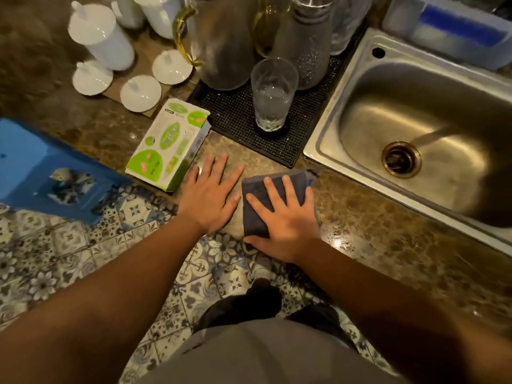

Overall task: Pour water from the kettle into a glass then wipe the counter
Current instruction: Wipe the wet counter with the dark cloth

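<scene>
A clear glass (273,92) with water in it stands on a black rubber mat (235,112). Behind it is a metal kettle (221,42) with a yellow handle, beside a frosted bottle (307,45). My right hand (282,220) lies flat with fingers spread on a folded dark grey cloth (259,200), pressing it on the brown stone counter (360,217) near the front edge. My left hand (210,195) rests flat on the counter just left of the cloth, fingers apart, holding nothing.
A green and white box (169,142) lies left of my left hand. White lidded canisters (102,40) stand at the back left. A steel sink (415,128) is on the right. A blue box (47,170) sits at the left edge.
</scene>
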